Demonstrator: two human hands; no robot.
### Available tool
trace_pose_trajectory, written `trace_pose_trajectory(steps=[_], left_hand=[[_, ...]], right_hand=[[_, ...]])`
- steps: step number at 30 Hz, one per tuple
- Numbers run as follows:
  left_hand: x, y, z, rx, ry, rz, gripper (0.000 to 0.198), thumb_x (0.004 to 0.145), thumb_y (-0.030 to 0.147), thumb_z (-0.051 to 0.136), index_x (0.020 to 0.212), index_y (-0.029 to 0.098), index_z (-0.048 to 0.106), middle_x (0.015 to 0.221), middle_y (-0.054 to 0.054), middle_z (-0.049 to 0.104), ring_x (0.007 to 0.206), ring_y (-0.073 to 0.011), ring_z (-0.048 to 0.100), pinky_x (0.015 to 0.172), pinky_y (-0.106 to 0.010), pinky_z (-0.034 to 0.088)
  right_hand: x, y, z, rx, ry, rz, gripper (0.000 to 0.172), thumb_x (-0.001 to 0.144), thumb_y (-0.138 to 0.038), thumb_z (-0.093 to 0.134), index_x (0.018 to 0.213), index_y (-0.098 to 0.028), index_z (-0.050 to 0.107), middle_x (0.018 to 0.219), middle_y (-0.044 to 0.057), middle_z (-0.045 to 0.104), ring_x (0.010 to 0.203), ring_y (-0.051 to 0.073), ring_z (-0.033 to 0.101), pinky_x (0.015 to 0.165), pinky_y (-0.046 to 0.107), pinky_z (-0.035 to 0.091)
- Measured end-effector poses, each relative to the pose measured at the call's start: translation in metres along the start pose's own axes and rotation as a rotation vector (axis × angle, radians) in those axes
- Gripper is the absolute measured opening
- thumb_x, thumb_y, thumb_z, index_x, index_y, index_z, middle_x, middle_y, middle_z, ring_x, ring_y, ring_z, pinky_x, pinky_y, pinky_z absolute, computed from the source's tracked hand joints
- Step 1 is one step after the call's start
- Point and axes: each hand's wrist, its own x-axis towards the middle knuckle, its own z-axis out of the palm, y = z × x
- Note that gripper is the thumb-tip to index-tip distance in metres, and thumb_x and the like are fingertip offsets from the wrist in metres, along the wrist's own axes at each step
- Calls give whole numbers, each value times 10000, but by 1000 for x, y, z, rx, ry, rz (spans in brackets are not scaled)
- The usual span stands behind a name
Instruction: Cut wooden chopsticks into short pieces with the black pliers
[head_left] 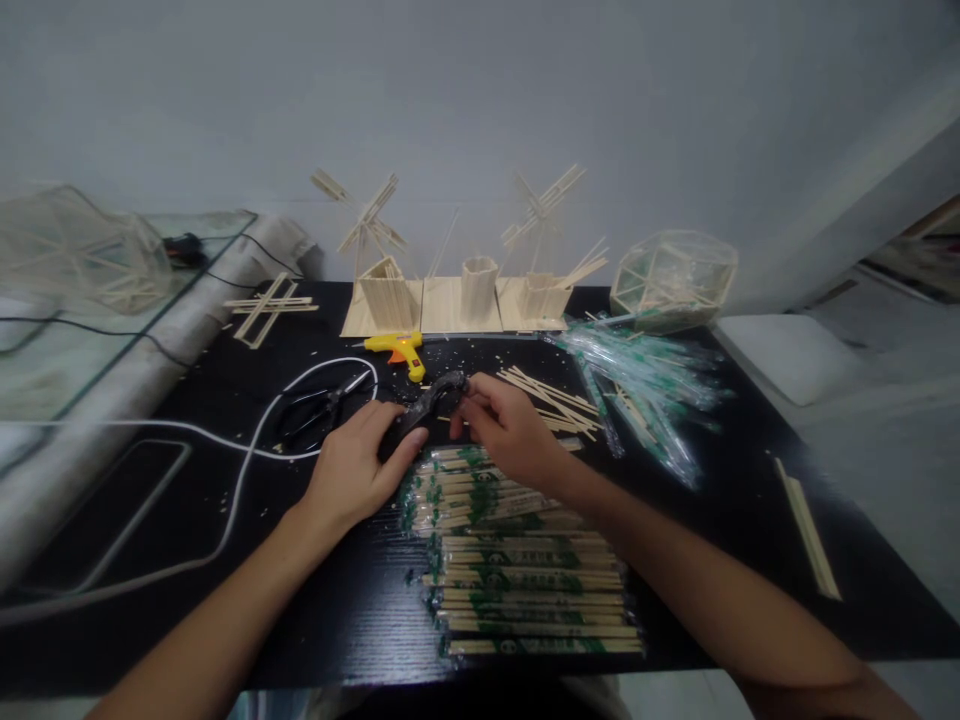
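Observation:
Both hands are at a dark, curved black object (435,396) above the middle of the table; its exact kind is not clear. My left hand (358,455) has its fingers and thumb around the object's left end. With bent fingers, my right hand (511,428) pinches its right end. Just beyond them lies a yellow glue gun (401,350). Below my right hand, several paper-and-plastic-wrapped chopsticks (532,580) are laid in rows. Loose bare sticks (555,400) lie to the right of that hand.
Windmill-like stick models (390,295) stand on wooden bases at the back. Torn plastic wrappers (645,380) are heaped at right, near a clear faceted container (675,275). A white cable (247,490) loops across the left side. A stick cross (271,308) lies back left.

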Motion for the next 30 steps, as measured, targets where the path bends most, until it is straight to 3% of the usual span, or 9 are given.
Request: trace_pose_trajectory(steps=[5, 16, 22, 26, 30], left_hand=[[0, 1, 1, -15, -13, -29, 353, 1004, 461, 452, 949, 162, 632, 831, -44, 662, 760, -201, 634, 710, -317, 472], [0, -1, 2, -34, -33, -39, 351, 996, 470, 461, 1080, 163, 610, 954, -67, 653, 880, -222, 632, 816, -338, 486], [2, 4, 1, -107, -56, -110, 377, 978, 501, 465, 936, 169, 638, 828, -55, 662, 771, -216, 621, 734, -337, 459], [1, 3, 5, -440, -141, -291, 462, 975, 552, 423, 736, 190, 582, 618, -1, 546, 564, -157, 521, 555, -288, 401], [3, 1, 9, -1004, -150, -421, 574, 916, 631, 330, 823, 165, 651, 556, 3, 513, 437, -144, 436, 411, -281, 338]], right_hand=[[2, 1, 0, -28, 0, -5, 216, 993, -262, 500, 787, -201, 518, 713, -4, 660, 584, 110, 502, 610, 279, 389], [2, 2, -2, 1, -20, 22, 207, 1002, -296, 493, 816, -206, 512, 722, 2, 670, 593, 112, 512, 586, 274, 377], [3, 2, -2, -23, -9, 20, 206, 980, -291, 529, 795, -200, 538, 724, 8, 685, 595, 116, 531, 582, 273, 382], [3, 0, -2, 14, 9, 32, 165, 972, -317, 563, 875, -187, 588, 724, 4, 680, 587, 111, 529, 571, 267, 388], [2, -2, -3, 9, 18, 34, 169, 973, -327, 568, 883, -185, 595, 714, 3, 675, 586, 109, 529, 564, 269, 384]])
